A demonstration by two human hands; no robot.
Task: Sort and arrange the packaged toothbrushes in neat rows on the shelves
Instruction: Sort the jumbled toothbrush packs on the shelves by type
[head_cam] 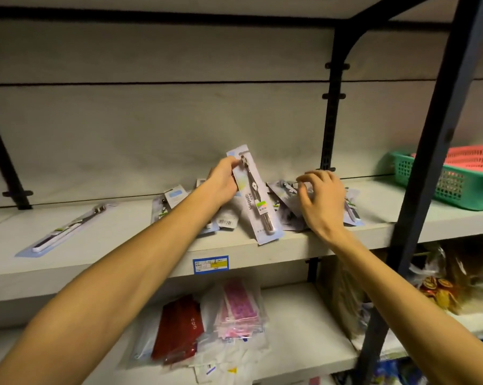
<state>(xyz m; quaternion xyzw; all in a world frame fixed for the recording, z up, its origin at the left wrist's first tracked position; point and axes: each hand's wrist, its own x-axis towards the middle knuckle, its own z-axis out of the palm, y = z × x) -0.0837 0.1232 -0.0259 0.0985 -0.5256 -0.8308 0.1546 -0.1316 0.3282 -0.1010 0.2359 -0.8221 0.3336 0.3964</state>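
I see the left hand (223, 180) gripping the upper end of one toothbrush pack (255, 195), just above the pile of packs (287, 207) on the shelf (290, 243). The pack leans steeply, its long axis running from the shelf's front edge up toward the back wall, brush head on top. The right hand (322, 200) hovers over the pile with fingers loosely curled, holding nothing. Left of the pile, well apart, a single pack (65, 232) lies flat, pointing diagonally toward the back.
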